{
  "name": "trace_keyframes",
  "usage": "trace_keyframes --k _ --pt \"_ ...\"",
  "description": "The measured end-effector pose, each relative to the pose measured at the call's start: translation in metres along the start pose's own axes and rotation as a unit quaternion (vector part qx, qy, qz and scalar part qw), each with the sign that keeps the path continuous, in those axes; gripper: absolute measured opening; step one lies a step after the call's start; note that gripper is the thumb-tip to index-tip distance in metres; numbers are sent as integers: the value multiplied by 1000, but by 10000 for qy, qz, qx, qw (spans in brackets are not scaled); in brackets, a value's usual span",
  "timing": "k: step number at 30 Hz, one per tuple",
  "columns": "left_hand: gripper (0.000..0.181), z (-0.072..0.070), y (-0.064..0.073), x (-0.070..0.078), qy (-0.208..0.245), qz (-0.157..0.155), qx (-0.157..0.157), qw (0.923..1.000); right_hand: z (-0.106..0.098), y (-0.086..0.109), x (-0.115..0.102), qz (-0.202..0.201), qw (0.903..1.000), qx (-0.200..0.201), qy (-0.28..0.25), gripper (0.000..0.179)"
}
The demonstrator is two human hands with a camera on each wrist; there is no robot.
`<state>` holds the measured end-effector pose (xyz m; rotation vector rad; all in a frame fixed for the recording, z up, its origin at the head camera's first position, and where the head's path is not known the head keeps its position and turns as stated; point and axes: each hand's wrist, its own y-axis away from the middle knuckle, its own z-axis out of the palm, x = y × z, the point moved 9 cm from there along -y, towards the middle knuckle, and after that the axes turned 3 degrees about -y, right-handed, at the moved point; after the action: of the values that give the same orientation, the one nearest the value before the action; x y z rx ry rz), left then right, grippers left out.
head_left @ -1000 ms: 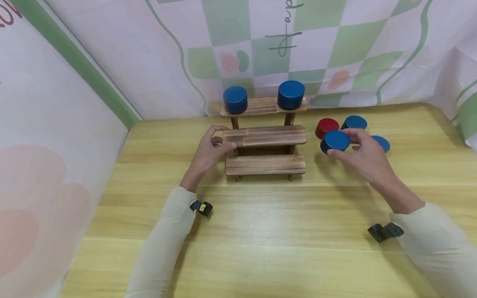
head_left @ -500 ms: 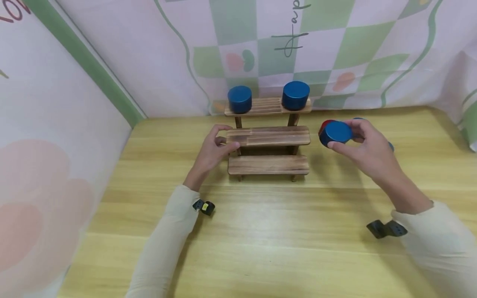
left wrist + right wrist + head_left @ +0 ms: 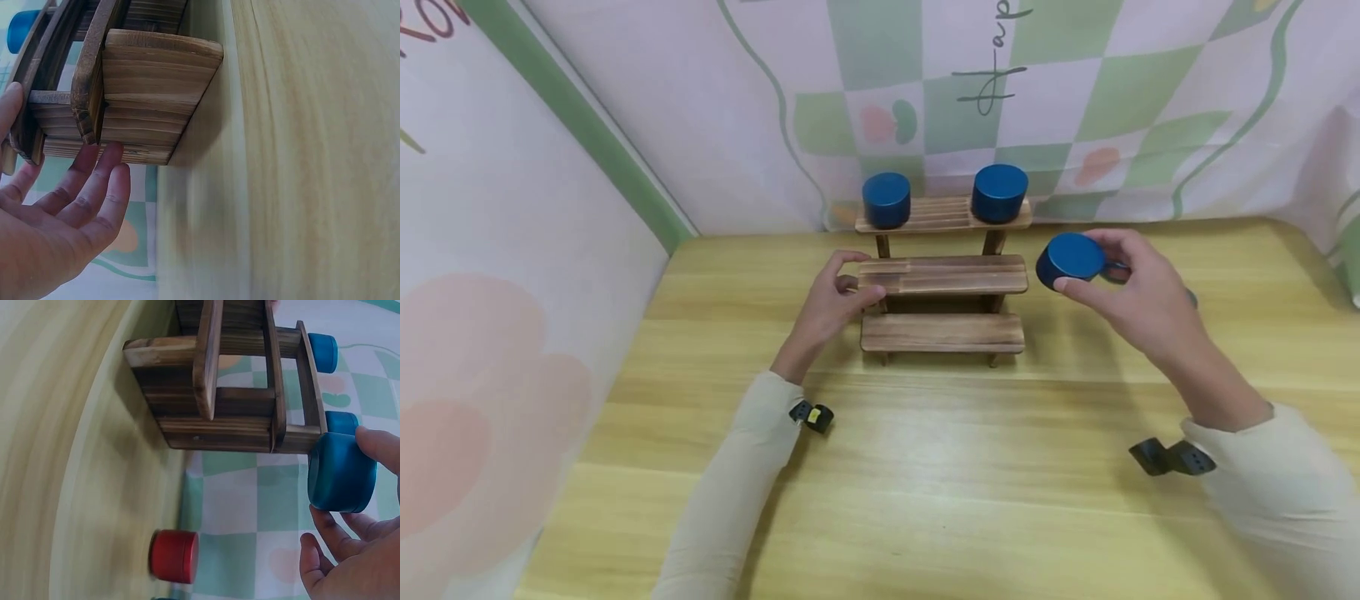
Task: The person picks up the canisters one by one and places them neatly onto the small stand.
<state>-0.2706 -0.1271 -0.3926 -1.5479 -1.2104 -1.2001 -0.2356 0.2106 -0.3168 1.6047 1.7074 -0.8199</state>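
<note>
A three-tier wooden display stand [image 3: 943, 275] is upright on the table. My left hand [image 3: 823, 308] grips the left end of its middle shelf, thumb at the front edge; the left wrist view shows the other fingers [image 3: 87, 194] spread beside the stand. My right hand [image 3: 1150, 300] holds a blue round tin [image 3: 1071, 257] between thumb and fingers, raised above the table right of the stand. Two more blue tins, one left [image 3: 886, 200] and one right [image 3: 1000, 193], sit on the top shelf. The lower shelves bear nothing.
A red tin [image 3: 175, 556] stands on the table, visible in the right wrist view; the held tin and right hand hide it in the head view. Past the right hand, a sliver of blue tin [image 3: 1192, 298] shows. A patterned cloth [image 3: 1045, 92] hangs behind the table [image 3: 925, 467].
My right hand has lifted the blue tin a little, so it now covers the red tin. The left hand stays on the stand, and the head view has shifted slightly.
</note>
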Motion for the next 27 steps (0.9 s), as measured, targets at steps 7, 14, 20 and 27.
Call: trace_keyframes --k 7,14,20,27 --pt "57 0 0 -1 44 -25 12 10000 6 -2 -10 -167 9998 -26 -95 76" --pt "53 0 0 0 75 -25 9 10000 12 -1 -14 -150 9996 -172 -159 79" --pt "54 -1 0 -1 50 1 35 10000 23 -4 -19 -141 9996 -258 2 82" --pt "53 0 0 0 84 -23 34 10000 31 -6 -25 -155 9991 -383 -116 82"
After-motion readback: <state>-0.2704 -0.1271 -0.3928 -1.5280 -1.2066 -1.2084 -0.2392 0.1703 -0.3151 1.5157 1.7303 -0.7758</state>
